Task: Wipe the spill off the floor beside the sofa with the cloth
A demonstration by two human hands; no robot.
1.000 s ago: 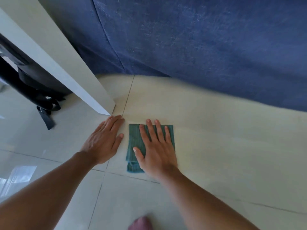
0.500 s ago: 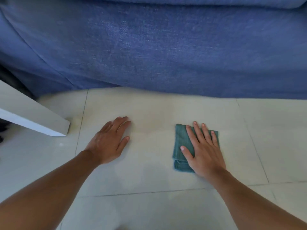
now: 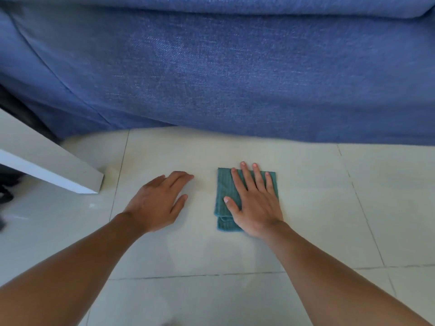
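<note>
Beside sofa (image 3: 235, 78), right hand (image 3: 255, 208) flat on cloth (image 3: 223, 191), seemingly nearer left hand (image 3: 157, 201), splayed.

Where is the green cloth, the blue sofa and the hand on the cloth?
Folded green cloth (image 3: 223, 184): head view, bare upper-left part.
Blue fabric sofa (image 3: 235, 74): head view, front panel.
Right hand (image 3: 255, 203): head view, back of hand.

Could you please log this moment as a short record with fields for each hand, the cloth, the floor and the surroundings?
right hand: flat, fingers spread, pressing on the cloth
left hand: flat on bare tile, apart from the cloth
cloth: teal, folded, lying on the floor
floor: pale tiles; spill not clearly visible
sofa: blue fabric, just beyond the hands
white panel: left of the left hand
</note>
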